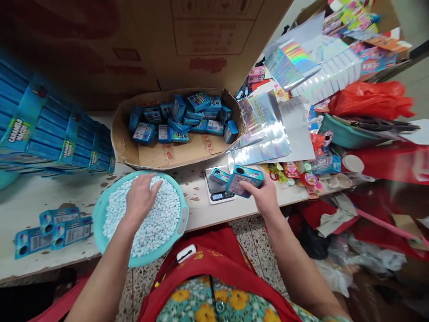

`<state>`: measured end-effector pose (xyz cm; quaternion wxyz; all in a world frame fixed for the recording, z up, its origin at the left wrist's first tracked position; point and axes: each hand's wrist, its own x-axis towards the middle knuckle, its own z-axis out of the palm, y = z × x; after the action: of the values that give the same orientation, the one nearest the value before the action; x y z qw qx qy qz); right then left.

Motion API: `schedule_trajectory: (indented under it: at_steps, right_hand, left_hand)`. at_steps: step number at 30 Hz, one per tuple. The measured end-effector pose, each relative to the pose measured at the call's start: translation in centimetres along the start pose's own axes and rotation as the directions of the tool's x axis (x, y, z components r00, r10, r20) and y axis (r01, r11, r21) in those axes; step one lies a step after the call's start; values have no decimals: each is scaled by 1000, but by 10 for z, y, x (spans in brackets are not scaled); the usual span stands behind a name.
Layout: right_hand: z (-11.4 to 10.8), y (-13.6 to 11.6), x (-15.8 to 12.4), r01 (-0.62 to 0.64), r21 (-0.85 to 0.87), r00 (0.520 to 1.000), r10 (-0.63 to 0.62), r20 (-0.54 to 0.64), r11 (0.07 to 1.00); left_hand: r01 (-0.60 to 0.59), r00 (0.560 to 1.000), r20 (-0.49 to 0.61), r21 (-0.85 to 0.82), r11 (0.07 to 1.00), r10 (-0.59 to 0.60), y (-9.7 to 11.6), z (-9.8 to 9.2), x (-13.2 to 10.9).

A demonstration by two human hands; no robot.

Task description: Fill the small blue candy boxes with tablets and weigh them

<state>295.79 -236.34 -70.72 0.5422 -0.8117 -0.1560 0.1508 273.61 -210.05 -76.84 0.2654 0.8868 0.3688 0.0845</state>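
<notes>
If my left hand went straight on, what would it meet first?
Probably the far rim of the basin, with the carton beyond; whether your left hand sits high enough to clear the rim is unclear.

Apron (234, 273): red, yellow marking (199, 256) | Garment (201, 291): teal, floral, yellow-orange flowers (238, 299) | White unit (186, 253): rounded, dark stripe, left of marking

Under the left hand (142, 197): bluish-white pellets (164, 214) in a turquoise basin (142, 260). In the right hand (267, 197): blue box (248, 174), paler panel (236, 184). Ahead of both: tan carton (182, 154), more blue boxes (214, 127). Beyond the right: silver sheets (296, 60), rainbow sheen; red bag (372, 102). Between hands: white counter (201, 214) blotched brown. Nearer the body: red apron (228, 273), teal garment, orange-yellow flowers (238, 299).
</notes>
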Motion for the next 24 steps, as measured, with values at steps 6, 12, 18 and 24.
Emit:
schedule_trajectory:
  at_steps: [6,12,18,24]
  right_hand:
    - [-37,49,-28,-149,4,943,143,-300,989]
    - [-32,61,-37,-204,-83,932,167,-323,976]
    - [-22,47,-47,-274,-216,930,201,-309,937]
    - [-8,33,-53,-409,-417,900,282,-334,812]
  left_hand:
    - [-5,1000,-14,117,993,7,-31,18,-22]
    - [-347,930,115,-51,937,350,71,57,13]
    - [-619,704,432,-15,785,563,160,109,51]
    - [-367,925,54,-137,920,377,72,14,9]
